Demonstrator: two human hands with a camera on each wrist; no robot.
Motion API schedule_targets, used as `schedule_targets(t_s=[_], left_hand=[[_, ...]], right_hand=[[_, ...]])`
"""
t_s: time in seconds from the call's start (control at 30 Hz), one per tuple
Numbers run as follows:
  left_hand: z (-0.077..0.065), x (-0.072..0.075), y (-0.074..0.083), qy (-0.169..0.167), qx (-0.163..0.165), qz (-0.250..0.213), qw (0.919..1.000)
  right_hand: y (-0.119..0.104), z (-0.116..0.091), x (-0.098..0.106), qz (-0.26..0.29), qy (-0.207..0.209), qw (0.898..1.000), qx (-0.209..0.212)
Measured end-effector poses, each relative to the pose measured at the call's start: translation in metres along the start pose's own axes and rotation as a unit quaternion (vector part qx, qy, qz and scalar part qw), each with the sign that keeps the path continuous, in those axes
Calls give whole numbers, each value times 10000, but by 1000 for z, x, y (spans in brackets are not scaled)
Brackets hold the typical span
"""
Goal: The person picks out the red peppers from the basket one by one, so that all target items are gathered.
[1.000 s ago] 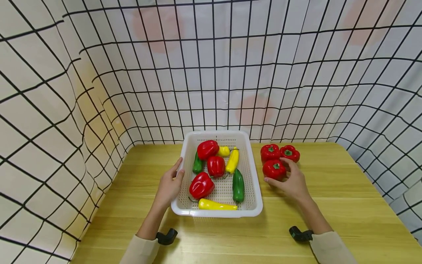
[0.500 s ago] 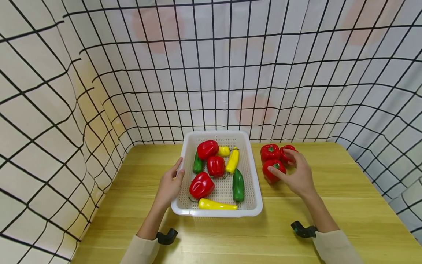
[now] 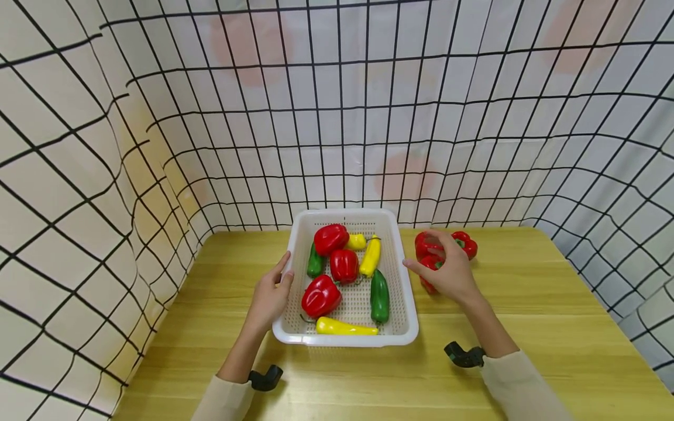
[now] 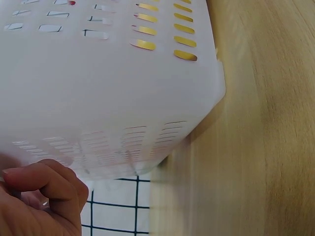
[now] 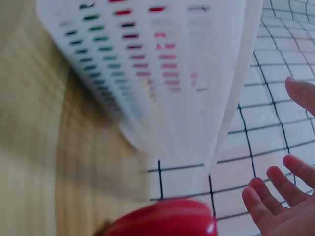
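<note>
A white plastic basket (image 3: 411, 334) holds several red bell peppers, green chilies and yellow peppers. On its left side my left hand (image 3: 270, 299) grips the rim; the left wrist view shows its curled fingers (image 4: 59, 184) against the basket wall (image 4: 88, 93). My right hand (image 3: 451, 275) hovers over the peppers right of the basket, fingers apart and holding nothing. Beneath it are a back red bell pepper (image 3: 420, 248) and a front red bell pepper (image 3: 429, 285), both partly hidden. Another red bell pepper (image 3: 467, 244) sits just behind the hand. In the right wrist view the fingers (image 5: 283, 187) are spread.
Inside the basket lie a red bell pepper (image 3: 321, 296), a green chili (image 3: 379, 298) and a long yellow pepper (image 3: 346, 327). The wooden table (image 3: 526, 304) ends at a white wall with a black grid (image 3: 358, 128). Dark wrist cameras (image 3: 265, 378) sit on both wrists.
My right hand has let go of the front red bell pepper, lifted toward the right rear one, then moved left over the other two. The left hand has stayed on the basket.
</note>
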State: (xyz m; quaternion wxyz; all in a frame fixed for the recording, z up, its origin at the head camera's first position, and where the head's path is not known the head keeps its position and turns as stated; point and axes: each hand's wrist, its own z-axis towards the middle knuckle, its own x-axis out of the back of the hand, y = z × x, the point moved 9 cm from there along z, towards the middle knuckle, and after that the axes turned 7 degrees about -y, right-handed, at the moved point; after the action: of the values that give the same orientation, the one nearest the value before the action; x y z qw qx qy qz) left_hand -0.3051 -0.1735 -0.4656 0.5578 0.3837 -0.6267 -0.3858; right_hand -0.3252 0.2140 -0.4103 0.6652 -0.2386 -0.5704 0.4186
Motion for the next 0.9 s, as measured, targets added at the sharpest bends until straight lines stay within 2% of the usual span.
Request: schedule_targets(t_s=[0.27,0.57,0.9], left_hand=[[1,0,-1,-25,-2,-30,10000],[0,0,1,10,-76,17,10000],[-1,0,2,-7,-73,35,10000]], right_hand=[[-29,13,-20,172,-551,9982,131],[-72,26,-42,128,-942,9943,481],[-107,32,-63,168,-1519,9841,910]])
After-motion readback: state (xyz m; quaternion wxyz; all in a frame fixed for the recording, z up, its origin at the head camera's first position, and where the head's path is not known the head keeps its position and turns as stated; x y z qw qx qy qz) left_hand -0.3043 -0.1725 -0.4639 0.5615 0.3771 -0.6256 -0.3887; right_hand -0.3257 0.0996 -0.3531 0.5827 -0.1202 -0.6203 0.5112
